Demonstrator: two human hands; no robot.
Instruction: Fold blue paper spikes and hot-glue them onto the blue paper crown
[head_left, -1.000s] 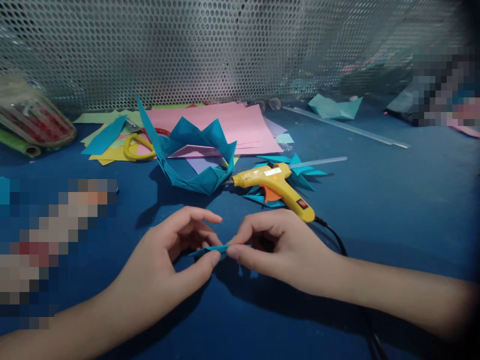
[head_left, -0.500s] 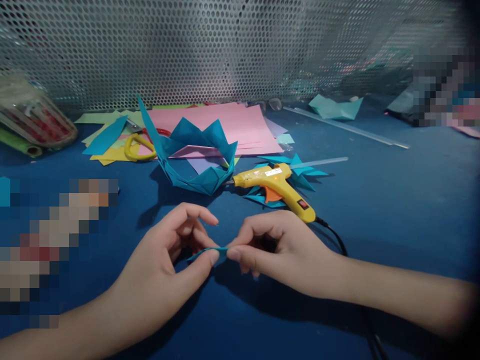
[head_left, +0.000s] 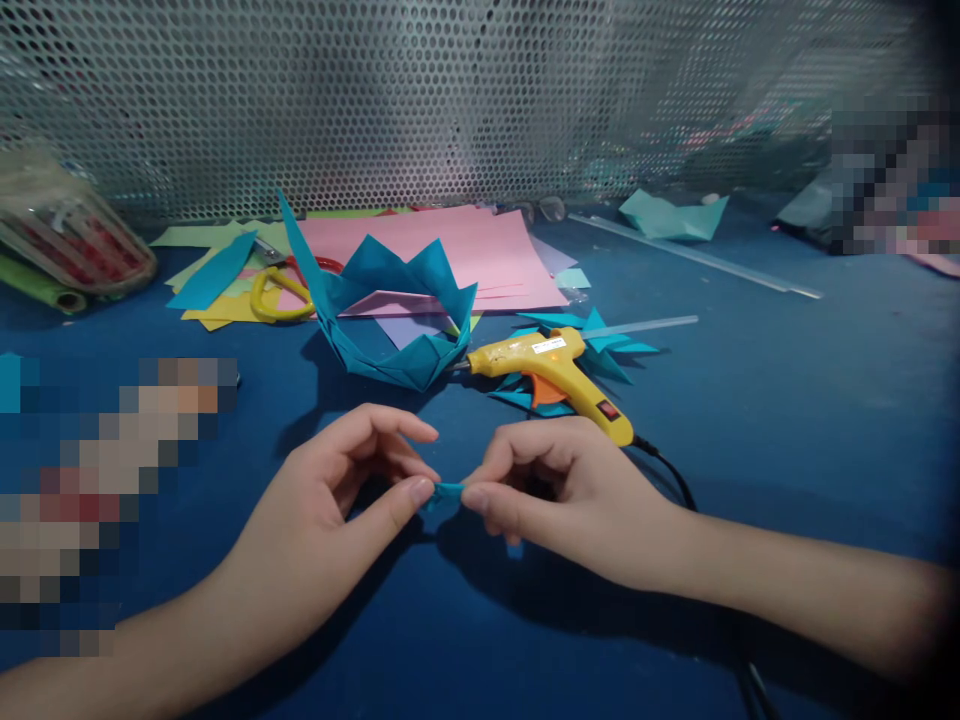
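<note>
Between my two hands is a small folded piece of blue paper (head_left: pixel 449 491), mostly covered by fingertips. My left hand (head_left: pixel 351 500) pinches its left end between thumb and fingers, with the index finger raised above. At the right end, the thumb and index finger of my right hand (head_left: pixel 551 495) are closed on it. Beyond the hands stands a spiky blue paper ring (head_left: pixel 405 360). A yellow glue gun (head_left: pixel 540 355) with an orange trigger lies to its right, nozzle toward the ring, a clear glue stick (head_left: pixel 645 326) in its back. Several pointed blue paper pieces (head_left: pixel 615 350) lie beneath and behind the gun.
Coloured paper sheets (head_left: pixel 495 250) and scissors with yellow and red handles (head_left: pixel 281 295) lie behind the ring. A loose glue stick (head_left: pixel 697 257) and a pale teal folded paper (head_left: pixel 675 220) are back right. A jar (head_left: pixel 82 230) stands left; a mesh panel (head_left: pixel 450 110) closes the back.
Both hands have risen slightly with the paper. The left fingertips have shifted along it, and the strip's left tail no longer sticks out below them.
</note>
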